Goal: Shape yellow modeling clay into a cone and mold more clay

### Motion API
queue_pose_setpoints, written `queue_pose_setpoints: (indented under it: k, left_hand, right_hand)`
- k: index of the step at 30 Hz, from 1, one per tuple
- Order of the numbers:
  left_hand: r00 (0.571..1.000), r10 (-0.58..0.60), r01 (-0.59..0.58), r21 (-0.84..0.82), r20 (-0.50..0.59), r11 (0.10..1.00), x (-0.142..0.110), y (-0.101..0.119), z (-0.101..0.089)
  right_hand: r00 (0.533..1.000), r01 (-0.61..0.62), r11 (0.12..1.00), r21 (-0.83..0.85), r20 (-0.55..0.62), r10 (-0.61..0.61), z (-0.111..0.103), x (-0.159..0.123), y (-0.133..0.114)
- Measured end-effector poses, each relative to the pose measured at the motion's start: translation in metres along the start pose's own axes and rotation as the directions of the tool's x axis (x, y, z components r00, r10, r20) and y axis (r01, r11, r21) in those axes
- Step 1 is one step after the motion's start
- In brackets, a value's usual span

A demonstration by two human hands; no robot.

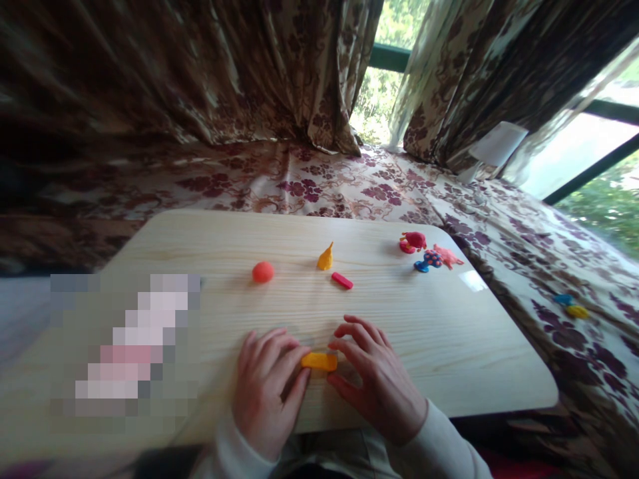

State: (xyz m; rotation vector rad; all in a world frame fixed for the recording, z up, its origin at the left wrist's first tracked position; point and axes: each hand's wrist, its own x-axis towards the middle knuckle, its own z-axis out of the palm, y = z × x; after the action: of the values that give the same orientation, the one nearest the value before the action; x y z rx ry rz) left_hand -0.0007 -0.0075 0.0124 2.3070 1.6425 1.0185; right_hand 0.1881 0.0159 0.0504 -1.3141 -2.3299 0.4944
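Note:
My left hand (266, 392) and my right hand (375, 379) meet at the near edge of a light wooden table (449, 346). Between their fingertips lies a flattened orange piece of clay (319, 361), pinched at its left end by my left fingers and at its right end by my right thumb and fingers. Farther back on the table lie a red-orange clay ball (263, 271), a yellow-orange clay cone (325, 257) and a small red clay stick (342, 281).
Small red, blue and pink clay figures (429, 251) sit at the table's far right corner. Blue and yellow clay bits (572, 306) lie on the floral cloth (564, 266) to the right. Patterned curtains (200, 73) hang behind. A blurred patch covers the table's left part.

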Motion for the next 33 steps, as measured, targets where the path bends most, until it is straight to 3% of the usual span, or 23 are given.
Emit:
queue_pose_setpoints:
  k: [8, 13, 23, 29, 33]
  left_hand:
    - [0.998, 0.064, -0.063, 0.069, -0.021, 0.996, -0.005, 0.002, -0.006]
    - [0.992, 0.087, -0.086, 0.018, -0.087, 0.996, -0.01, 0.013, -0.005]
    - [0.995, 0.097, -0.096, 0.035, -0.027, 0.995, -0.004, 0.008, -0.008]
    - [0.998, 0.048, -0.05, 0.058, 0.044, 0.997, -0.002, 0.0, -0.006]
    - [0.999, -0.044, 0.044, -0.001, -0.031, 0.999, -0.002, 0.007, -0.003]
  right_hand:
    - [1.0, 0.025, 0.998, -0.056, -0.014, -0.026, -0.002, -0.009, -0.004]
    - [0.997, 0.077, 0.993, -0.095, -0.014, -0.079, -0.002, -0.02, -0.006]
    - [0.996, 0.086, 0.992, -0.09, -0.008, -0.088, 0.002, -0.018, -0.007]
    - [0.99, 0.121, 0.989, -0.087, -0.06, -0.127, 0.005, -0.018, -0.008]
    - [0.992, 0.084, 0.993, -0.081, -0.085, -0.09, -0.003, -0.015, -0.006]
